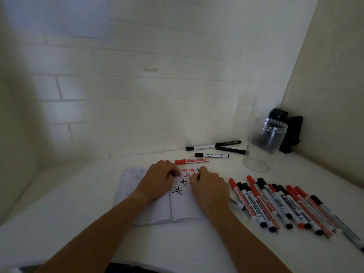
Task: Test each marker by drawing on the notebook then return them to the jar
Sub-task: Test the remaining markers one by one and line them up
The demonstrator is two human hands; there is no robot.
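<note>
Both hands over notebook (157, 209), left hand (157, 180) and right hand (208, 186) curled, grip unclear; marker pile (285, 205) right, jar (264, 144) behind.

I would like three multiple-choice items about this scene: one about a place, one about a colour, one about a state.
1. Where does the clear jar stand?
A. far right, near the wall corner
B. on the notebook
C. left of the notebook

2. What colours are the hash marks on the notebook?
A. blue and green
B. red and black
C. black only

3. What is in the jar?
A. all the markers
B. water
C. no markers

Answers:
1 A: it stands right of the notebook, before the corner.
2 B: red marks in the top rows, black below.
3 C: the markers lie outside, a big group on the table.
</note>
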